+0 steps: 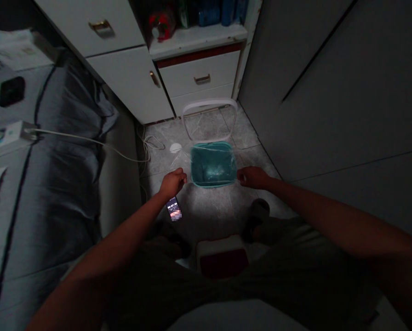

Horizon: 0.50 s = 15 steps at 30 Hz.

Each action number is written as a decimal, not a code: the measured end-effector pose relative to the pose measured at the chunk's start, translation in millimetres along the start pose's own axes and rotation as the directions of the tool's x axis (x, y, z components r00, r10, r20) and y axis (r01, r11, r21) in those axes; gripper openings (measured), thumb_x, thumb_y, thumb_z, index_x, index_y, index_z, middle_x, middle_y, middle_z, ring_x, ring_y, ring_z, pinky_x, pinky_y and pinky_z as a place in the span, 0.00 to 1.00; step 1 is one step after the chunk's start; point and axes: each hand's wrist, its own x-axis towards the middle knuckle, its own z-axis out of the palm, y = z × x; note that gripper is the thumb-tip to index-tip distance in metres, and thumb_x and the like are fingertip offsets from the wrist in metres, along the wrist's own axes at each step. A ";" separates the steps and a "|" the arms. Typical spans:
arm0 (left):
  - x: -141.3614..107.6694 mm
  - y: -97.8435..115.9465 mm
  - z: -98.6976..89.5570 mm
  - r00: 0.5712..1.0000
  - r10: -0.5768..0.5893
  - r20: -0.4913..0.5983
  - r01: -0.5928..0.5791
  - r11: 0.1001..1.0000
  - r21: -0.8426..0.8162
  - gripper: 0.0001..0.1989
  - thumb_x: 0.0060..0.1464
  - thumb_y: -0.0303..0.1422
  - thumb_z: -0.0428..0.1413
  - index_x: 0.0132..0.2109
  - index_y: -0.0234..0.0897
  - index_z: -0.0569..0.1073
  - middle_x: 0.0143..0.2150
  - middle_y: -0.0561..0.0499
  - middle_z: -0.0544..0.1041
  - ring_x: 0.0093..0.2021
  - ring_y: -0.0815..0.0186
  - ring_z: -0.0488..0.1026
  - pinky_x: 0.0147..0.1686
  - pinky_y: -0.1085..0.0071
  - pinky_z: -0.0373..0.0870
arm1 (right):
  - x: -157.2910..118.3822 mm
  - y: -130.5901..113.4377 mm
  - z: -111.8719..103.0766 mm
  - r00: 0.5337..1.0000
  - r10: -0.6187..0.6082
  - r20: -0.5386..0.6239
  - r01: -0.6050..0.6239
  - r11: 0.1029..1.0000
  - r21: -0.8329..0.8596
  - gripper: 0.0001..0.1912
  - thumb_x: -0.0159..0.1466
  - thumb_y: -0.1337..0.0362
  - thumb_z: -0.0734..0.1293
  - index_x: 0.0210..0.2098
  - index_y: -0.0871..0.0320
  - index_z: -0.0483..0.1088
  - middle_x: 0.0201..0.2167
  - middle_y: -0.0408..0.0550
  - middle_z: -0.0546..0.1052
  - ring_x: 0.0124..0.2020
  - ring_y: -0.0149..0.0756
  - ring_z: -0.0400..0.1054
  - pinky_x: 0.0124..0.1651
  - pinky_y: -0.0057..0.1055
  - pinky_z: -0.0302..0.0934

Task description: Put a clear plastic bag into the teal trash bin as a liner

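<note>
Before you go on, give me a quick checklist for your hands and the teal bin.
The left hand at the bin's near left corner: cannot tell whether it grips anything.
The right hand at the near right corner: cannot tell whether it grips anything.
The teal bin upright on the tile floor: ok.
The clear plastic liner inside the bin: ok.
The phone on the floor below the left wrist: not ok, very close.
The white cable on the floor: ok, away from both hands.
</note>
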 end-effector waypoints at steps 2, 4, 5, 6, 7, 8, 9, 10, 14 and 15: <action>-1.1 0.1 2.5 0.999 0.032 0.007 -0.032 0.999 -0.044 0.10 0.60 0.26 0.54 0.36 0.41 0.80 0.43 0.48 0.78 0.42 0.61 0.77 0.43 0.67 0.69 | -0.9 -0.4 -0.7 0.999 -0.018 0.035 0.018 1.000 0.001 0.07 0.62 0.67 0.72 0.41 0.54 0.80 0.45 0.47 0.84 0.45 0.41 0.77 0.43 0.30 0.61; -2.3 -0.4 5.6 0.996 0.078 0.035 -0.075 0.993 -0.087 0.10 0.57 0.24 0.54 0.35 0.41 0.79 0.43 0.48 0.79 0.42 0.61 0.77 0.43 0.67 0.69 | -1.3 0.8 0.5 0.996 -0.036 0.080 0.036 0.999 0.008 0.06 0.62 0.67 0.73 0.39 0.54 0.80 0.44 0.46 0.84 0.45 0.41 0.77 0.41 0.30 0.61; -2.9 -0.6 7.2 0.994 0.099 0.051 -0.093 0.991 -0.099 0.11 0.55 0.23 0.54 0.35 0.41 0.79 0.43 0.48 0.79 0.42 0.61 0.77 0.43 0.67 0.69 | -1.2 1.8 1.8 0.994 -0.042 0.097 0.041 0.999 0.015 0.06 0.61 0.67 0.73 0.39 0.54 0.80 0.43 0.46 0.84 0.45 0.40 0.77 0.41 0.30 0.61; -3.5 -0.8 8.7 0.991 0.114 0.069 -0.107 0.989 -0.105 0.11 0.54 0.23 0.54 0.35 0.40 0.79 0.43 0.48 0.79 0.42 0.62 0.77 0.42 0.67 0.69 | -0.9 3.0 3.3 0.993 -0.047 0.111 0.044 0.999 0.025 0.06 0.61 0.68 0.73 0.38 0.54 0.80 0.43 0.45 0.85 0.44 0.40 0.77 0.41 0.29 0.61; -4.0 -0.9 10.1 0.988 0.125 0.088 -0.115 0.987 -0.108 0.11 0.54 0.23 0.54 0.35 0.40 0.79 0.42 0.48 0.79 0.42 0.62 0.76 0.42 0.67 0.69 | -0.4 4.3 5.0 0.992 -0.048 0.120 0.044 0.998 0.033 0.06 0.61 0.68 0.73 0.38 0.54 0.81 0.42 0.45 0.85 0.44 0.40 0.77 0.41 0.29 0.61; -4.3 -0.9 11.1 0.985 0.134 0.106 -0.123 0.986 -0.109 0.11 0.53 0.22 0.53 0.35 0.41 0.79 0.42 0.49 0.79 0.42 0.62 0.76 0.42 0.68 0.69 | 0.2 5.5 6.7 0.991 -0.047 0.125 0.042 0.998 0.039 0.06 0.61 0.68 0.73 0.38 0.54 0.81 0.42 0.44 0.85 0.44 0.40 0.78 0.41 0.29 0.61; -4.5 -0.8 11.9 0.982 0.143 0.123 -0.129 0.985 -0.112 0.12 0.52 0.22 0.53 0.35 0.41 0.79 0.42 0.49 0.79 0.42 0.61 0.76 0.42 0.68 0.69 | 1.1 6.6 8.4 0.991 -0.045 0.129 0.040 0.998 0.043 0.06 0.61 0.68 0.73 0.38 0.54 0.81 0.41 0.44 0.85 0.44 0.39 0.78 0.41 0.29 0.62; -4.4 -0.6 12.4 0.979 0.151 0.137 -0.135 0.984 -0.116 0.12 0.51 0.22 0.53 0.34 0.41 0.79 0.42 0.49 0.79 0.42 0.61 0.76 0.43 0.68 0.69 | 2.1 7.5 10.0 0.990 -0.044 0.133 0.038 0.998 0.046 0.07 0.60 0.68 0.73 0.38 0.53 0.82 0.41 0.44 0.85 0.43 0.39 0.78 0.41 0.29 0.62; -1.3 -0.4 12.3 0.975 0.146 0.171 -0.130 0.986 -0.101 0.14 0.50 0.21 0.52 0.34 0.42 0.80 0.41 0.49 0.79 0.42 0.60 0.76 0.44 0.66 0.69 | 7.0 9.2 15.5 0.991 -0.020 0.135 0.014 0.999 0.044 0.07 0.59 0.67 0.74 0.38 0.53 0.83 0.41 0.44 0.85 0.44 0.41 0.78 0.41 0.30 0.64; 0.0 -0.5 12.3 0.975 0.134 0.177 -0.120 0.989 -0.086 0.14 0.51 0.21 0.53 0.34 0.42 0.80 0.41 0.49 0.79 0.42 0.59 0.76 0.45 0.65 0.69 | 8.2 9.3 16.7 0.992 -0.005 0.128 0.000 0.999 0.036 0.07 0.59 0.67 0.74 0.38 0.52 0.83 0.42 0.45 0.85 0.44 0.42 0.78 0.41 0.30 0.64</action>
